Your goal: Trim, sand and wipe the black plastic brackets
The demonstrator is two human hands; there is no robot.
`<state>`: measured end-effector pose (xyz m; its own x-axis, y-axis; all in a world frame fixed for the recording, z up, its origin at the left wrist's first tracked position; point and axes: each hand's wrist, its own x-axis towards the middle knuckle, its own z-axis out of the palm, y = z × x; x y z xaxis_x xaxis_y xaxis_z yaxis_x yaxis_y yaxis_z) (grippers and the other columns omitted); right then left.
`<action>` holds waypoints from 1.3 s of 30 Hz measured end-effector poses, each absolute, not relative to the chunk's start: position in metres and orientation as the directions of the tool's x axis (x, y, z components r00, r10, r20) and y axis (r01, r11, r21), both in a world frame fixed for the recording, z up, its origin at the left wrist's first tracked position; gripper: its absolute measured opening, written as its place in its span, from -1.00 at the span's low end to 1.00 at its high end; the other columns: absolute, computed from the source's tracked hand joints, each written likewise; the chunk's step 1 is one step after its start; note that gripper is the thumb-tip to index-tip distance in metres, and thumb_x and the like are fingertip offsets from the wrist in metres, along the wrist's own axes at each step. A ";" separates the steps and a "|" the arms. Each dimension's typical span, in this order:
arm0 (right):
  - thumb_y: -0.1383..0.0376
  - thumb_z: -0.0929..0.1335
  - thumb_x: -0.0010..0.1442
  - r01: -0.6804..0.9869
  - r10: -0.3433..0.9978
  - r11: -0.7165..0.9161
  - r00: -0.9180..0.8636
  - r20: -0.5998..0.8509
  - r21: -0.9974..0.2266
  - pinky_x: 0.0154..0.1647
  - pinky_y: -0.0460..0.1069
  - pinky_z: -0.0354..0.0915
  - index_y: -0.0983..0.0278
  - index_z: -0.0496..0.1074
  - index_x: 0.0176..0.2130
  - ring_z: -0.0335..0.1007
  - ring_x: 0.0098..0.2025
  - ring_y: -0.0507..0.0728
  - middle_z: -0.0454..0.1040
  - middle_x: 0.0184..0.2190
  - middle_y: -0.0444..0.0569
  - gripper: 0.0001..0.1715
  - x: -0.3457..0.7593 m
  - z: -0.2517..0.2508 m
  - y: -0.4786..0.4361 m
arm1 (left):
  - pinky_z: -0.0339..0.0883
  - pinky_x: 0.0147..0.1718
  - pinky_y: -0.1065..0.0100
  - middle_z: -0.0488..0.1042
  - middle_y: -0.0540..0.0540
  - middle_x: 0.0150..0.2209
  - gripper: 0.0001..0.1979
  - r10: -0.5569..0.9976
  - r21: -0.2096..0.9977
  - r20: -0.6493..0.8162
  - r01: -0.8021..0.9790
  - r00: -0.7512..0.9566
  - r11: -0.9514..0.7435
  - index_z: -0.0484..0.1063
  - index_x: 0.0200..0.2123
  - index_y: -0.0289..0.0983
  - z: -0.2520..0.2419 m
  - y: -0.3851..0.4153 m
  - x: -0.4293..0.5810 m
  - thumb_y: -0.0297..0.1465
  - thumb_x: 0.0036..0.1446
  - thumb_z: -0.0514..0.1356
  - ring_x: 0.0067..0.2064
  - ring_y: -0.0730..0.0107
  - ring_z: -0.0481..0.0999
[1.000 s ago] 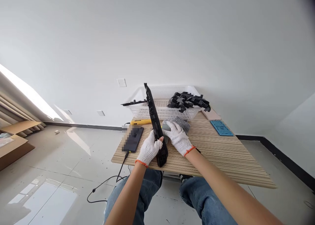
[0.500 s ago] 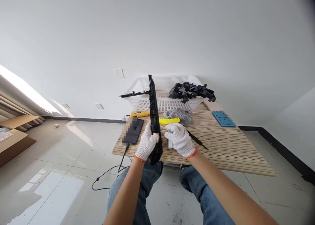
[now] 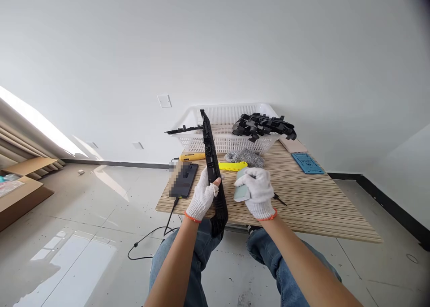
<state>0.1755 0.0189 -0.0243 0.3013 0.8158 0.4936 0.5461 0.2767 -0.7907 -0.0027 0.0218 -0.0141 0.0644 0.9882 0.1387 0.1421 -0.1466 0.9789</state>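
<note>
My left hand [image 3: 204, 194], in a white knitted glove with an orange cuff, is closed around the lower part of a long black plastic trim piece [image 3: 211, 159]. The piece stands tilted over the table edge, its ribbed side showing. In my gloved right hand [image 3: 258, 188] is a pale grey-green flat piece [image 3: 241, 191], pinched between thumb and fingers just right of the trim; its exact kind I cannot make out. Behind both hands lie a yellow toothed tool [image 3: 233, 166] and a grey cloth [image 3: 247, 157]. A thin black tool [image 3: 279, 199] is partly hidden by my right hand.
A white plastic basket [image 3: 215, 142] at the back of the wooden table [image 3: 319, 208] holds black plastic parts [image 3: 264, 125] that overhang its rim. A phone [image 3: 184, 180] with a cable and a yellow-handled tool [image 3: 192, 157] lie left. A blue card [image 3: 307, 163] lies right.
My right hand has moved right, away from the trim, and turned so the flat piece shows more fully. The trim's lower end has shifted slightly right and down.
</note>
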 end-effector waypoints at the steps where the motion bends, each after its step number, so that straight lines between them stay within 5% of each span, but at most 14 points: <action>1: 0.25 0.38 0.09 0.539 0.767 0.297 0.357 0.533 -0.788 -0.26 0.01 0.39 0.20 0.46 -0.60 0.45 -0.21 0.16 0.47 -0.35 -0.02 -0.74 0.179 -0.025 0.019 | 0.38 -0.17 0.27 0.57 -0.11 -0.15 -0.39 0.987 0.982 0.145 0.114 0.070 -0.152 0.33 0.27 -0.22 -0.015 0.021 -0.003 -0.16 0.19 0.23 -0.22 0.26 0.51; 5: 0.08 0.38 0.18 0.597 0.576 0.285 0.519 0.632 -0.750 -0.08 0.10 0.42 0.23 0.60 -0.22 0.38 0.06 0.28 0.45 -0.02 0.14 -0.69 0.192 -0.023 0.018 | 0.40 -0.17 0.26 0.58 -0.14 -0.10 -0.36 0.991 0.992 0.110 0.054 0.082 -0.115 0.29 0.32 -0.20 -0.018 0.018 -0.003 -0.16 0.20 0.22 -0.22 0.27 0.53; 8: 0.05 0.24 0.35 0.655 0.840 0.025 0.396 0.371 -0.755 -0.11 0.10 0.39 0.23 0.54 0.03 0.44 0.04 0.29 0.50 -0.02 0.17 -0.53 0.196 -0.011 0.015 | 0.40 -0.19 0.29 0.57 -0.13 -0.08 -0.35 0.996 0.996 0.066 0.063 0.057 -0.069 0.26 0.34 -0.20 -0.018 0.016 -0.003 -0.15 0.22 0.21 -0.22 0.29 0.55; 10: 0.01 0.20 0.40 0.751 0.962 -0.110 0.244 0.119 -0.651 -0.15 0.08 0.35 0.22 0.54 0.00 0.51 -0.06 0.29 0.56 -0.11 0.13 -0.50 0.194 -0.003 0.013 | 0.40 -0.18 0.30 0.57 -0.11 -0.09 -0.37 0.997 0.994 0.050 0.090 0.051 -0.055 0.27 0.33 -0.19 -0.018 0.015 -0.003 -0.17 0.23 0.20 -0.23 0.30 0.56; 12: -0.04 0.25 0.38 0.847 0.991 -0.105 0.133 0.016 -0.522 -0.19 0.06 0.32 0.24 0.56 -0.09 0.56 -0.12 0.30 0.59 -0.16 0.12 -0.51 0.191 0.001 0.011 | 0.40 -0.14 0.29 0.58 -0.10 -0.09 -0.40 0.997 0.988 0.062 0.135 0.047 -0.068 0.30 0.30 -0.20 -0.017 0.015 -0.004 -0.19 0.22 0.21 -0.20 0.29 0.55; 21: -0.09 0.31 0.35 0.897 0.996 -0.059 0.082 0.033 -0.439 -0.26 0.00 0.27 0.21 0.54 -0.05 0.59 -0.09 0.27 0.61 -0.11 0.07 -0.51 0.187 0.002 0.008 | 0.42 -0.13 0.26 0.58 -0.15 -0.10 -0.37 0.994 0.972 0.106 0.206 0.039 -0.112 0.23 0.36 -0.22 -0.016 0.012 -0.004 -0.24 0.26 0.19 -0.15 0.23 0.53; 32: -0.09 0.31 0.35 0.905 0.997 -0.054 0.072 0.027 -0.421 -0.24 0.04 0.27 0.24 0.54 -0.04 0.58 -0.08 0.30 0.61 -0.08 0.09 -0.49 0.187 0.001 0.008 | 0.48 -0.16 0.28 0.57 -0.12 -0.20 -0.38 0.999 0.999 0.026 -0.035 -0.031 -0.027 0.37 0.27 -0.24 -0.015 0.017 -0.009 -0.06 0.23 0.21 -0.20 0.31 0.56; 39: -0.11 0.30 0.35 0.900 0.998 -0.048 0.065 0.025 -0.433 -0.25 0.03 0.27 0.23 0.54 -0.03 0.58 -0.09 0.29 0.61 -0.08 0.08 -0.47 0.189 -0.001 0.009 | 0.47 -0.29 0.31 0.56 -0.11 -0.22 -0.32 0.995 0.987 -0.050 -0.150 0.090 0.063 0.35 0.23 -0.28 -0.006 0.015 -0.003 -0.03 0.14 0.28 -0.32 0.37 0.56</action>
<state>0.1889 0.0090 -0.0012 0.0653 0.9976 0.0249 0.9003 -0.0481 -0.4325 -0.0030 0.0151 -0.0065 0.0899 0.9947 -0.0496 -0.1499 0.0628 0.9867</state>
